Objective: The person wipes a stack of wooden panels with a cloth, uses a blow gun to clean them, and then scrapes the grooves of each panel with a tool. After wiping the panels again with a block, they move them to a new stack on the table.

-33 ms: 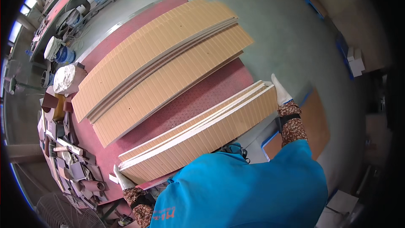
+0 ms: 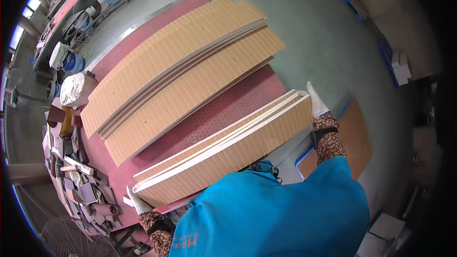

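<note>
Gripping from both ends, we hold a long stack of slatted wooden panels (image 2: 223, 154) tipped up on its long edge at the near side of the table. Our left hand (image 2: 138, 203), in a white glove, is cupped around the stack's lower left corner with the fingers wrapped against the end, while our right hand (image 2: 316, 101), also white-gloved, lies flat and nearly straight against the stack's right end, fingers pointing away from us. Both wrists show patterned brown sleeves, and a bright blue top fills the near part of the view. Beneath the panels lies a red mesh-textured table (image 2: 223, 109), running from near left to far right. Farther across it rests a second, wider pile of the same tan grooved panels (image 2: 181, 71), lying flat and slightly fanned, well apart from the stack we hold. At the left edge of the table sit scattered sanding blocks and scraps (image 2: 71, 166) and a foil-wrapped bundle (image 2: 72, 89). A grey-green concrete floor (image 2: 323, 33) stretches away to the right, with a brown board (image 2: 354, 140) lying just beyond our right hand and small boxes (image 2: 399, 69) farther off. The held stack spans the whole gap between our hands, touching both.
</note>
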The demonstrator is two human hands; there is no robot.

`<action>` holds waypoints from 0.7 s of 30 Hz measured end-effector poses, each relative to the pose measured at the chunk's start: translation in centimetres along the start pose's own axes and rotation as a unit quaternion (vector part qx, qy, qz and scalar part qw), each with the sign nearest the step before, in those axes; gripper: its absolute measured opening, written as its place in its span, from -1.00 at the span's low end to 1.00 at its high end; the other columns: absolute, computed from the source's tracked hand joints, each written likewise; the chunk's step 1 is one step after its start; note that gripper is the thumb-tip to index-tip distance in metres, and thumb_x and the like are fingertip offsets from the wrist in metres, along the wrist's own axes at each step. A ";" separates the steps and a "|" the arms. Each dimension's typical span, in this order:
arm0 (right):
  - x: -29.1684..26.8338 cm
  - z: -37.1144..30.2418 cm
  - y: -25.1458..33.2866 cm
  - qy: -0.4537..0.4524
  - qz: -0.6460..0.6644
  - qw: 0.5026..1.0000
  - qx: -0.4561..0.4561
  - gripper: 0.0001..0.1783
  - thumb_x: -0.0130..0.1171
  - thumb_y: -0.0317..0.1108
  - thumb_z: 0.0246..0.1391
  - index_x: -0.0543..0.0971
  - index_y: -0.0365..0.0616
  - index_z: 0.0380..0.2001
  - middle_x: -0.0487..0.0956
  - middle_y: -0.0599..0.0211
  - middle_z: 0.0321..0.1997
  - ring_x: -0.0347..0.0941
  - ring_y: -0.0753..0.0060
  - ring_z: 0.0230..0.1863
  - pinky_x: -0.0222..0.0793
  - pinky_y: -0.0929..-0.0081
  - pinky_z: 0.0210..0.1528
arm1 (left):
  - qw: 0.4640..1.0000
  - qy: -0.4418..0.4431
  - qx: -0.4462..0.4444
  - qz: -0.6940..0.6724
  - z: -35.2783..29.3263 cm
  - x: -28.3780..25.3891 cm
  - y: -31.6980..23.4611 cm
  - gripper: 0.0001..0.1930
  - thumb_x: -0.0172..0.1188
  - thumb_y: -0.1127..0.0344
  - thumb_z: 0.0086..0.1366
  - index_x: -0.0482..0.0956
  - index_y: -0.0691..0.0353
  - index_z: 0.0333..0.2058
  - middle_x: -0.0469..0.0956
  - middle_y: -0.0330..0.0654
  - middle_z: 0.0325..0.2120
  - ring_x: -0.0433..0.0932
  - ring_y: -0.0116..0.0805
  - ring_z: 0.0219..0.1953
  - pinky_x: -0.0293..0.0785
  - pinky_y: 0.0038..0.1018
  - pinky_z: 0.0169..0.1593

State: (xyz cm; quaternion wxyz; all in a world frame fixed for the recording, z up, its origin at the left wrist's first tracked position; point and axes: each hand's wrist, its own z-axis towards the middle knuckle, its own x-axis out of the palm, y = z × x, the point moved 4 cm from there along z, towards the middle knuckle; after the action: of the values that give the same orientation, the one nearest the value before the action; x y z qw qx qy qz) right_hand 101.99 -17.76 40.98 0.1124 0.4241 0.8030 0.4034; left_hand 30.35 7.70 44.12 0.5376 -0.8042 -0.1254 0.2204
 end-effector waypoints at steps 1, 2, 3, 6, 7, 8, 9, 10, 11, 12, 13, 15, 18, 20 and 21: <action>0.0 -0.1 0.0 -0.010 0.024 1.000 0.012 -0.03 -0.15 0.47 0.32 0.54 -0.35 0.17 0.65 0.15 0.12 0.57 0.33 0.10 0.41 0.38 0.26 | 0.999 0.024 -0.037 0.003 0.3 -0.4 0.3 -0.32 0.19 -0.32 0.32 0.52 0.25 0.03 0.60 -0.07 -0.08 0.56 -0.16 -0.03 0.47 -0.21 0.14; 0.0 -0.1 0.0 -0.019 0.049 0.998 0.023 -0.02 -0.14 0.48 0.32 0.53 -0.36 0.17 0.65 0.14 0.11 0.57 0.32 0.11 0.41 0.37 0.26 | 0.996 0.049 -0.074 0.005 0.4 -0.1 0.3 -0.27 0.18 -0.36 0.31 0.51 0.27 0.06 0.59 -0.06 -0.06 0.55 -0.15 0.00 0.46 -0.20 0.16; -0.7 0.0 -0.4 -0.015 0.065 0.998 0.018 -0.02 -0.14 0.47 0.32 0.53 -0.38 0.17 0.65 0.07 0.10 0.56 0.30 0.13 0.39 0.34 0.28 | 0.997 0.051 -0.058 -0.015 0.7 0.2 0.4 -0.22 0.17 -0.39 0.31 0.49 0.28 0.10 0.58 -0.05 -0.04 0.54 -0.12 0.02 0.46 -0.15 0.16; -1.2 0.1 -0.1 -0.036 0.067 0.997 -0.015 -0.02 -0.10 0.46 0.30 0.53 -0.40 0.16 0.62 -0.03 0.12 0.53 0.25 0.16 0.38 0.32 0.29 | 0.993 0.042 -0.098 -0.059 4.5 -2.3 2.1 -0.21 0.15 -0.40 0.31 0.46 0.29 0.11 0.58 -0.06 -0.07 0.55 -0.11 0.00 0.48 -0.13 0.12; -1.1 -0.7 0.4 -0.040 0.065 0.996 -0.049 -0.03 -0.07 0.44 0.30 0.50 -0.41 0.17 0.59 -0.09 0.14 0.52 0.20 0.16 0.38 0.31 0.28 | 0.985 0.067 -0.142 -0.078 2.8 -2.1 1.7 -0.22 0.15 -0.37 0.33 0.43 0.32 0.11 0.57 -0.05 -0.10 0.58 -0.11 -0.05 0.53 -0.11 0.08; -0.8 -0.5 1.0 -0.041 0.070 0.994 -0.080 -0.03 -0.04 0.44 0.28 0.48 -0.42 0.18 0.57 -0.12 0.14 0.50 0.19 0.18 0.37 0.31 0.30 | 0.985 0.066 -0.139 -0.078 2.9 -3.0 1.7 -0.22 0.15 -0.37 0.33 0.43 0.32 0.11 0.57 -0.05 -0.10 0.58 -0.11 -0.05 0.53 -0.11 0.08; -0.8 -0.2 1.5 -0.030 0.086 0.991 -0.096 -0.06 -0.06 0.42 0.30 0.48 -0.40 0.16 0.59 -0.08 0.11 0.52 0.19 0.15 0.39 0.30 0.28 | 0.987 0.068 -0.092 -0.117 3.3 -3.7 1.6 -0.22 0.15 -0.36 0.33 0.42 0.32 0.12 0.57 -0.04 -0.10 0.59 -0.10 -0.06 0.55 -0.09 0.06; -0.8 0.0 2.1 -0.019 0.101 0.988 -0.112 -0.09 -0.07 0.41 0.32 0.49 -0.38 0.14 0.61 -0.04 0.08 0.54 0.19 0.13 0.42 0.29 0.26 | 0.984 0.069 -0.045 -0.155 3.8 -4.4 1.6 -0.23 0.15 -0.34 0.34 0.41 0.33 0.12 0.57 -0.03 -0.10 0.60 -0.09 -0.06 0.57 -0.07 0.05; -0.7 0.2 2.5 -0.022 0.102 0.988 -0.113 -0.09 -0.07 0.41 0.32 0.49 -0.38 0.14 0.61 -0.04 0.08 0.54 0.19 0.13 0.42 0.29 0.26 | 0.987 0.034 -0.026 -0.157 3.6 -4.4 1.1 -0.25 0.15 -0.32 0.34 0.44 0.31 0.13 0.59 -0.03 -0.09 0.60 -0.07 -0.03 0.58 -0.06 0.06; -0.4 0.4 2.9 -0.001 0.131 0.984 -0.123 -0.17 -0.11 0.35 0.37 0.52 -0.35 0.08 0.62 0.00 0.04 0.57 0.19 0.08 0.46 0.29 0.23 | 0.987 -0.002 -0.008 -0.158 3.3 -4.4 0.6 -0.27 0.15 -0.30 0.34 0.46 0.29 0.15 0.61 -0.03 -0.08 0.60 -0.06 0.01 0.60 -0.04 0.07; -0.2 0.5 3.2 0.020 0.160 0.978 -0.133 -0.23 -0.15 0.29 0.41 0.54 -0.32 0.03 0.64 0.04 0.01 0.59 0.20 0.04 0.50 0.29 0.19 | 0.977 0.029 -0.051 -0.207 4.3 -4.9 1.1 -0.28 0.16 -0.29 0.34 0.49 0.29 0.13 0.61 -0.03 -0.06 0.60 -0.05 0.02 0.60 -0.03 0.07; -0.7 1.5 2.8 0.071 0.157 0.974 -0.144 -0.30 -0.18 0.22 0.45 0.56 -0.30 -0.03 0.66 0.06 -0.02 0.61 0.21 0.00 0.53 0.29 0.14 | 0.945 0.153 -0.112 -0.268 4.4 -4.9 0.9 -0.35 0.11 -0.24 0.39 0.56 0.30 0.08 0.61 -0.04 -0.01 0.57 -0.06 0.10 0.54 -0.04 0.19; -0.9 3.2 0.6 0.146 0.177 0.964 -0.136 -0.42 -0.21 0.04 0.52 0.58 -0.28 -0.11 0.67 0.09 -0.07 0.64 0.26 -0.08 0.58 0.32 0.07 | 0.940 0.229 -0.071 -0.243 3.8 -3.1 1.8 -0.39 0.01 -0.19 0.46 0.54 0.30 0.10 0.59 -0.05 0.05 0.52 -0.12 0.16 0.44 -0.09 0.29; -0.9 3.9 -1.0 0.054 0.173 0.978 -0.107 -0.45 -0.19 0.01 0.51 0.58 -0.29 -0.11 0.67 0.12 -0.08 0.63 0.30 -0.11 0.58 0.34 0.06 | 0.953 0.204 -0.066 -0.213 3.1 -3.0 1.7 -0.41 -0.06 -0.15 0.51 0.53 0.30 0.12 0.56 -0.08 0.10 0.48 -0.17 0.19 0.38 -0.15 0.33; -0.6 3.4 -0.9 0.044 0.157 0.982 -0.094 -0.47 -0.19 -0.03 0.52 0.58 -0.30 -0.09 0.66 0.16 -0.05 0.61 0.36 -0.10 0.57 0.37 0.06 | 0.955 0.202 -0.061 -0.209 3.2 -3.3 1.8 -0.42 -0.07 -0.13 0.53 0.53 0.31 0.12 0.55 -0.09 0.11 0.47 -0.18 0.20 0.39 -0.16 0.32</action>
State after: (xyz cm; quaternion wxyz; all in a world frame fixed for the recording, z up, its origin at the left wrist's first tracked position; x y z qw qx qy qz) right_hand 103.55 -16.61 38.01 0.0516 0.5147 0.6886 0.5082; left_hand 25.87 8.12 42.20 0.5355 -0.8191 -0.1926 -0.0725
